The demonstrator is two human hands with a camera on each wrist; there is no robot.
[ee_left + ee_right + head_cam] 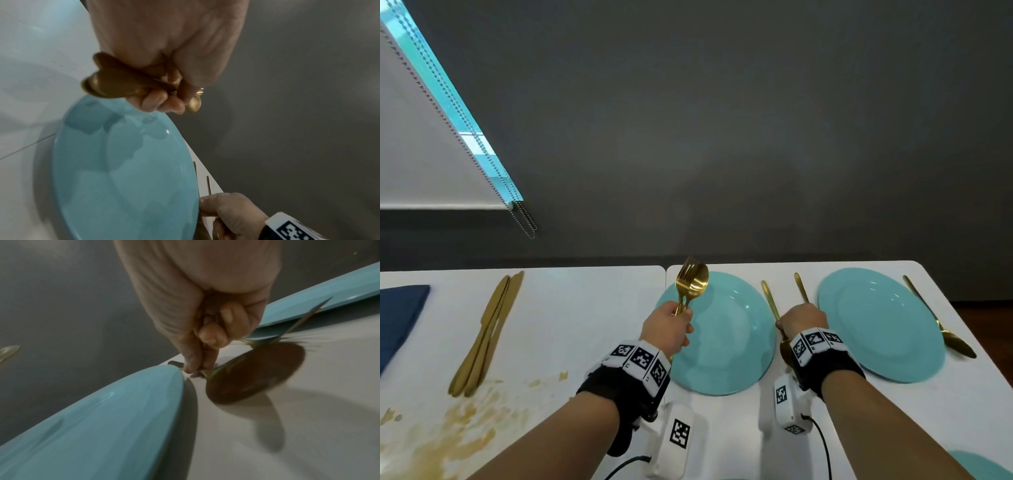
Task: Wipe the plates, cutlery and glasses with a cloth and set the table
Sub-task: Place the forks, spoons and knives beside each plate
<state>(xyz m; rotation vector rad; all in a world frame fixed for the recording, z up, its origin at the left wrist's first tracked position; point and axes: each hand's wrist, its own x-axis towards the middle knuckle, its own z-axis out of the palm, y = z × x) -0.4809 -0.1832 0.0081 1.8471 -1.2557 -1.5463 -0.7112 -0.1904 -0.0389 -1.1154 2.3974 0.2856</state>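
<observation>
My left hand (677, 320) grips a gold fork and spoon bundle (691, 282) by the handles and holds it upright over the left rim of a turquoise plate (726, 342). In the left wrist view the fingers (162, 101) curl round those handles (123, 81). My right hand (803, 318) is low between this plate and a second turquoise plate (880, 325). It pinches a gold spoon (255, 373) at its neck, bowl down on the white table (585, 308). A second gold handle (801, 287) sticks out past that hand.
Gold knives (486, 332) lie at the left beside a folded blue cloth (400, 315). A brown stain (458, 421) marks the table's near left. Another gold piece (938, 322) lies right of the far plate. A third plate's edge (983, 466) shows bottom right.
</observation>
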